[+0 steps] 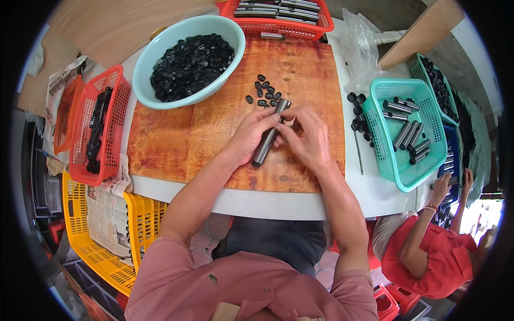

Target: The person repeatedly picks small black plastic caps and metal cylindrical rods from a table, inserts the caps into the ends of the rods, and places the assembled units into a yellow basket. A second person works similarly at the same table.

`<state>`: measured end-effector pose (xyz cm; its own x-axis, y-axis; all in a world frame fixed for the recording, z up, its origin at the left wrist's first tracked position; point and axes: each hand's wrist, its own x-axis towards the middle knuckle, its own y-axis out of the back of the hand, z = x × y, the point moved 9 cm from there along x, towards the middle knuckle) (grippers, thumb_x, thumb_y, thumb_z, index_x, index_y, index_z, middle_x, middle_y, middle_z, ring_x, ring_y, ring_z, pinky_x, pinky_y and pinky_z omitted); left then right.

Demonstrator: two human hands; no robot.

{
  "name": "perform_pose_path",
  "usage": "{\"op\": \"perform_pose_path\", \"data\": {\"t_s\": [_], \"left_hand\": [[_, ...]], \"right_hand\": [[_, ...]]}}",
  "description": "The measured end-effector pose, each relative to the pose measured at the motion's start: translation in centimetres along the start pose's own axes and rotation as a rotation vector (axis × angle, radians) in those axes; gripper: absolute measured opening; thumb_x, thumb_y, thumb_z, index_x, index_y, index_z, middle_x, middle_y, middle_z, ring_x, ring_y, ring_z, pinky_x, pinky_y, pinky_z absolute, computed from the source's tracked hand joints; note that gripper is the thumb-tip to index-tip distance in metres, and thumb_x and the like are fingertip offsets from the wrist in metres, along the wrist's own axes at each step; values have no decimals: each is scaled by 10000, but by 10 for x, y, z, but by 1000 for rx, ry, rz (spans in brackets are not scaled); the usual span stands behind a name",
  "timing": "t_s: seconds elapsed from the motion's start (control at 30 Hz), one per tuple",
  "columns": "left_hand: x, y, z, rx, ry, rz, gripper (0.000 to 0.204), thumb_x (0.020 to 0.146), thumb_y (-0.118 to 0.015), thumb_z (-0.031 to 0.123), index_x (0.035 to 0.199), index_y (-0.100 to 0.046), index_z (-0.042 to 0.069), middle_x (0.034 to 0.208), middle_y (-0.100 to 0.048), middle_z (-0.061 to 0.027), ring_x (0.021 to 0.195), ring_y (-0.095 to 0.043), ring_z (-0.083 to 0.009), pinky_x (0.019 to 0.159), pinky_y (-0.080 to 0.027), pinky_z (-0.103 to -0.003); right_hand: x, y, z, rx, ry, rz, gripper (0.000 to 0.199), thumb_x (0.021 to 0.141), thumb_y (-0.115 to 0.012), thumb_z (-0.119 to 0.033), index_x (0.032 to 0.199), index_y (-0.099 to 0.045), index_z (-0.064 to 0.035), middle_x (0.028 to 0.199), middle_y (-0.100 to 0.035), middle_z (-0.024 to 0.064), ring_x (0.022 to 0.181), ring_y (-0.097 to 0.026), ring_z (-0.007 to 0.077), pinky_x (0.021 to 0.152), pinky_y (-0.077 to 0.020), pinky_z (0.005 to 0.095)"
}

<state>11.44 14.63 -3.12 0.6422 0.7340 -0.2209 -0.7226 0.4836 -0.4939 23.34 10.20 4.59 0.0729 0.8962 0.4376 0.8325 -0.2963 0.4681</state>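
My left hand (250, 132) is closed around a dark, shiny metal tube (264, 143), which slants over the wooden board with its top end leaning right. My right hand (308, 134) is closed too, thumb and fingertips pressed against the tube's upper part. Whether a small piece sits under those fingertips is hidden. Just beyond the tube, several small black oval plastic pieces (265, 87) lie loose on the board. Many more dark pieces (193, 67) fill a pale blue basin (143, 91) at the board's far left.
Under my hands is an orange-brown wooden board (182, 139). A red basket (119, 128) stands left, another red basket (327, 22) with tubes at the back. On the right, a green basket (399, 174) holds short tubes, beside a thin rod (358, 152). A person in red (428, 257) works nearby.
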Motion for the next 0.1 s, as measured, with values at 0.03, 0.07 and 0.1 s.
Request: {"op": "perform_pose_path", "data": {"t_s": [0.03,0.07,0.1], "left_hand": [[-1,-3,0,-23,7,-34,289,1093,-576,232,1286,-633,24,940,-705,-53,729,-674,-92,660,-573,-238],[-2,-5,0,-46,13,-67,295,1092,-576,236,1286,-632,20,933,-708,-55,725,-675,-93,662,-572,-236],[-2,-5,0,-67,11,-101,317,1090,-578,257,1292,-631,18,944,-710,-63,724,-679,-108,662,-574,-239]], "right_hand": [[0,0,1,17,-16,-12,226,854,-824,-62,1059,-729,-46,938,-699,119,703,-714,201,613,-562,344],[0,-1,2,34,-33,-24,229,854,-825,-65,1062,-729,-48,939,-699,123,708,-715,195,617,-562,345],[0,0,2,35,-34,-24,229,854,-825,-65,1062,-729,-48,939,-699,123,708,-715,195,617,-562,345]]}}
